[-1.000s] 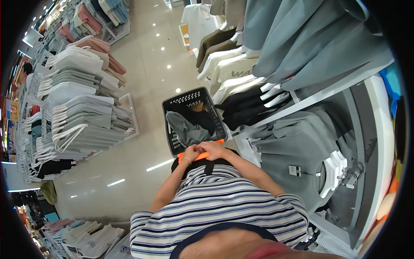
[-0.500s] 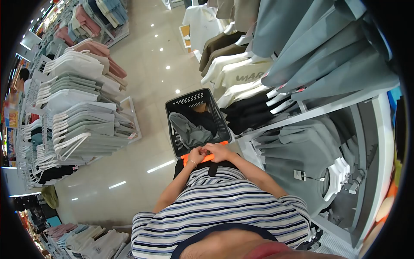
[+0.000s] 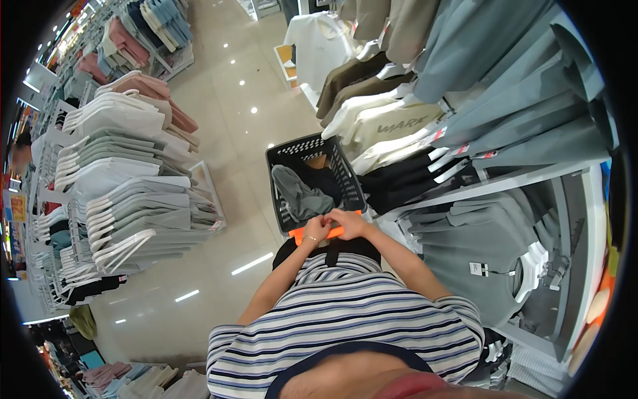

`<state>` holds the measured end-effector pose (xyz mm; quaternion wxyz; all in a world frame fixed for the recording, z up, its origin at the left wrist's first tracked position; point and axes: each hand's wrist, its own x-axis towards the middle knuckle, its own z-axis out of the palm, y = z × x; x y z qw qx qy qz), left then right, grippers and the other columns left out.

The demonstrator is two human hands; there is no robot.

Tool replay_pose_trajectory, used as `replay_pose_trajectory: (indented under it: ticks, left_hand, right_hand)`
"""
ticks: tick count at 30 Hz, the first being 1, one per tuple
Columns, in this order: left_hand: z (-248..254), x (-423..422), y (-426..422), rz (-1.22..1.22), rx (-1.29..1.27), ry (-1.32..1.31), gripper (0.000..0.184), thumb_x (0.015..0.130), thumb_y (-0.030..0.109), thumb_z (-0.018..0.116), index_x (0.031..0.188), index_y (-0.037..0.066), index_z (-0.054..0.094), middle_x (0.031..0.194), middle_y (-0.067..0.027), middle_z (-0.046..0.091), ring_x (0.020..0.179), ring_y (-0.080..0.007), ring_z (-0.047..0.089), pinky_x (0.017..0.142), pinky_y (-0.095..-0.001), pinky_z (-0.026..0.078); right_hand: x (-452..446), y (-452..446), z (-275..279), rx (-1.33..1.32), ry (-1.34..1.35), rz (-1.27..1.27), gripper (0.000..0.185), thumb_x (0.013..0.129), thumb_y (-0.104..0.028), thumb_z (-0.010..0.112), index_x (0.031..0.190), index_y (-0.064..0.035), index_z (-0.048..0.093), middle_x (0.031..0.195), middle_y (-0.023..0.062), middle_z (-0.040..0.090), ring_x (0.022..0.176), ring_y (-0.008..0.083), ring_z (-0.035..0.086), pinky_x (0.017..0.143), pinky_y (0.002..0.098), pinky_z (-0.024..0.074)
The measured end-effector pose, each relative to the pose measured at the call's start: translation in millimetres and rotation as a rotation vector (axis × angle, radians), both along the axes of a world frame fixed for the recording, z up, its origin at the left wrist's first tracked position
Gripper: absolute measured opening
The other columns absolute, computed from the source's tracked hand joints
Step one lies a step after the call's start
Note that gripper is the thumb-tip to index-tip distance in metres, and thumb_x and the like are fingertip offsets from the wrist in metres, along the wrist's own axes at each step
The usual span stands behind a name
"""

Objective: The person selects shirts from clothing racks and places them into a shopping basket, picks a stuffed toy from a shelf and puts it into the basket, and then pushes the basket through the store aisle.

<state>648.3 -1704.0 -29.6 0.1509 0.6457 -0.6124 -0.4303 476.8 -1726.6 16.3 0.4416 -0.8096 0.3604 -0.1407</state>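
A black perforated basket (image 3: 348, 174) is in front of my body, with an orange handle (image 3: 299, 234) on its near side. My left hand (image 3: 317, 229) is closed at the orange handle, a thin bracelet on its wrist. Just right of it, touching it, my right hand (image 3: 348, 224) curls over the same handle. Inside the basket lie a grey-green cloth (image 3: 299, 194), dark fabric (image 3: 323, 181) and a small brown piece (image 3: 318, 161).
Racks of hung shirts (image 3: 143, 193) line the left side. On the right, a white-framed rack (image 3: 492, 183) holds grey, black, cream and brown clothes close to the basket. Glossy tiled floor (image 3: 232, 133) runs between. A person (image 3: 21, 153) is at the far left edge.
The basket and both hands appear slightly further right in the view. The hung clothes on the right have shifted right and down in view. Both hands stay at the handle.
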Motion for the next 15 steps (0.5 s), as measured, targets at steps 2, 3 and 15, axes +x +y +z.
replay_pose_trajectory:
  ticks: [2, 3, 15]
  left_hand:
    - [2.1, 6.5, -16.4, -0.024, 0.001, -0.076, 0.024, 0.073, 0.028, 0.059, 0.08, 0.005, 0.062, 0.075, -0.0148, 0.064, 0.075, -0.0322, 0.062, 0.066, -0.0408, 0.048]
    - [5.3, 9.8, -25.3, -0.032, 0.012, -0.069, 0.025, 0.074, 0.029, 0.059, 0.081, 0.005, 0.062, 0.076, -0.015, 0.064, 0.075, -0.0323, 0.062, 0.066, -0.0408, 0.048]
    - [-1.3, 39.9, -96.9, -0.097, -0.131, -0.066, 0.021, 0.073, 0.026, 0.059, 0.078, 0.005, 0.061, 0.072, -0.0132, 0.063, 0.072, -0.0305, 0.062, 0.065, -0.0402, 0.048]
  right_hand:
    - [7.4, -11.8, -11.4, -0.017, -0.033, -0.021, 0.054, 0.056, -0.009, 0.069, 0.107, -0.0105, 0.053, 0.098, 0.0075, 0.054, 0.087, 0.0273, 0.058, 0.077, 0.0322, 0.0496]
    - [10.7, -17.4, -13.0, -0.02, -0.022, -0.044, 0.053, 0.056, -0.01, 0.068, 0.107, -0.0121, 0.053, 0.098, 0.0064, 0.055, 0.085, 0.0261, 0.058, 0.073, 0.033, 0.0487]
    - [50.6, -65.2, -7.6, -0.022, 0.129, -0.199, 0.06, 0.056, -0.009, 0.065, 0.112, -0.0161, 0.044, 0.103, 0.0035, 0.051, 0.079, 0.0265, 0.059, 0.066, 0.0366, 0.0475]
